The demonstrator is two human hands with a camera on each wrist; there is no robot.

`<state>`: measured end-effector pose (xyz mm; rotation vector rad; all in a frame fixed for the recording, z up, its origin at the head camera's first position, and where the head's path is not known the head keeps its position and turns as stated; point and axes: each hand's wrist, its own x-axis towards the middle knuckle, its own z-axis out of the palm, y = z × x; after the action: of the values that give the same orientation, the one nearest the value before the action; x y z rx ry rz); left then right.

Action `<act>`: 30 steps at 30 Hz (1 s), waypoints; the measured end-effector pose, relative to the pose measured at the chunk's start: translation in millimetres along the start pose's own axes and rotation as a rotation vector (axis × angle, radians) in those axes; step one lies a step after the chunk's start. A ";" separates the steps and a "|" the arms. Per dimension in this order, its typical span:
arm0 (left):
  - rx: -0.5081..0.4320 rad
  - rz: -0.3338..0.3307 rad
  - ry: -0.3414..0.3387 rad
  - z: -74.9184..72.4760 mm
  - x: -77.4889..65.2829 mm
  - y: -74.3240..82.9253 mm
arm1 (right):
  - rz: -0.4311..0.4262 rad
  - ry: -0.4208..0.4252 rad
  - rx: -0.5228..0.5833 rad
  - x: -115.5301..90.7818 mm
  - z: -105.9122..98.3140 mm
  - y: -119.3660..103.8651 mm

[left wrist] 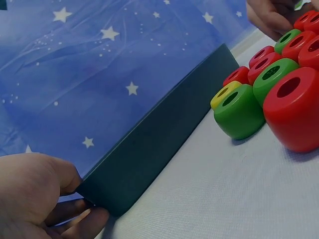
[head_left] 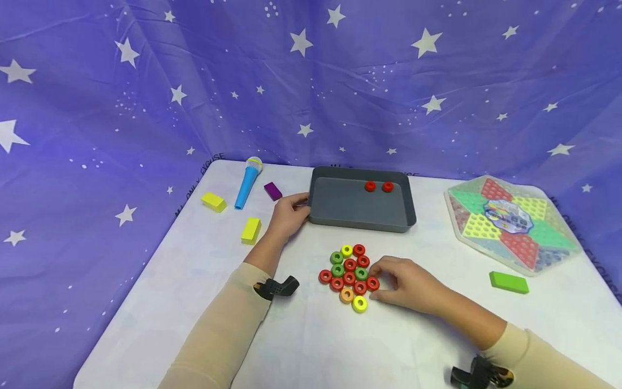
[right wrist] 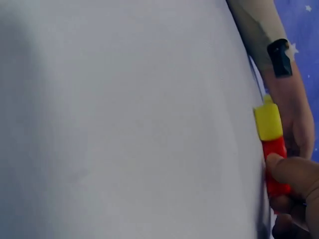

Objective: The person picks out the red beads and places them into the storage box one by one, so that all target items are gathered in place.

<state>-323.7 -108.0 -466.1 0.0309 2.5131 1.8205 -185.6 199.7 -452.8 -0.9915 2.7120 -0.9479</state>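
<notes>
Yellow block [head_left: 214,202]: near the table's [head_left: 146,324] left edge. Blue microphone [head_left: 246,186]. Left hand [head_left: 290,213]: fingers grasping the grey tray's [head_left: 347,205] left edge. Ring cluster [head_left: 349,283]: nearer than the tray, white tabletop between. Two red rings [head_left: 370,189]: inside tray, toward far wall. Right hand [head_left: 413,283]: thumb and fingers curled round the cluster's rightmost red ring [head_left: 372,288]. Game board [head_left: 510,219]: by table's right edge.

In the left wrist view, we see the nearest red ring [left wrist: 291,119] cut off at right; the hexagonal board [head_left: 515,232] carries lettering [head_left: 508,218] too small for us to read.
</notes>
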 end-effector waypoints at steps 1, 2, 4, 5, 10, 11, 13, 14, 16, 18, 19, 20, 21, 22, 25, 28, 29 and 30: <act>0.001 -0.002 0.002 0.1 0.2 0.0 | -0.003 0.006 -0.009 -0.9 2.0 -1.0; 0.000 -0.005 0.003 0.2 0.4 0.0 | -0.006 0.006 -0.018 -1.7 3.1 -1.4; 0.003 -0.012 0.003 0.1 0.7 0.0 | -0.015 -0.001 -0.012 -2.8 1.6 -1.4; 0.001 -0.015 0.000 0.0 0.7 -0.1 | -0.018 -0.008 -0.001 -3.0 -1.2 -0.8; -0.016 -0.019 -0.001 -0.6 0.7 -0.4 | -0.005 -0.052 0.027 0.8 -29.1 5.6; -0.018 -0.022 0.002 -0.4 0.6 -0.6 | -0.001 -0.055 0.023 2.5 -36.1 7.1; -0.020 -0.020 0.006 0.1 0.8 -0.8 | 0.006 -0.053 0.006 6.5 -50.2 9.6; -0.021 -0.020 0.006 0.6 0.8 -0.6 | 0.005 -0.049 -0.007 8.6 -57.1 10.5; -0.023 -0.016 -0.004 1.5 0.7 -0.3 | 0.012 -0.047 -0.029 13.1 -69.9 11.8; -0.026 -0.011 -0.020 2.2 0.9 -0.4 | 0.013 -0.049 -0.052 18.4 -81.8 12.5; -0.029 -0.010 -0.027 2.3 0.8 -0.3 | 0.012 -0.053 -0.064 21.7 -87.4 12.8; -0.030 -0.013 -0.030 2.1 0.4 -0.2 | 0.007 -0.059 -0.078 25.7 -92.6 13.1; -0.029 -0.016 -0.030 1.7 0.4 -0.5 | 0.005 -0.066 -0.089 30.5 -97.6 13.3; -0.029 -0.020 -0.027 1.1 0.2 -0.7 | 0.002 -0.074 -0.101 36.0 -102.3 13.5; -0.025 -0.024 -0.014 -1.3 -0.3 -0.7 | 0.012 -0.097 -0.120 55.5 -116.1 14.1; -0.019 -0.016 -0.015 -2.5 0.1 -0.8 | 0.055 -0.119 -0.114 77.4 -127.8 16.9; -0.016 -0.012 -0.019 -2.5 0.3 -0.8 | 0.073 -0.122 -0.102 84.7 -130.9 18.3; -0.013 -0.009 -0.024 -2.4 0.5 -0.9 | 0.090 -0.126 -0.094 92.2 -133.1 20.1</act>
<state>-324.3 -110.5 -466.2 0.0406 2.4813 1.8222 -308.0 224.6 -347.8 -0.9032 2.6917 -0.7244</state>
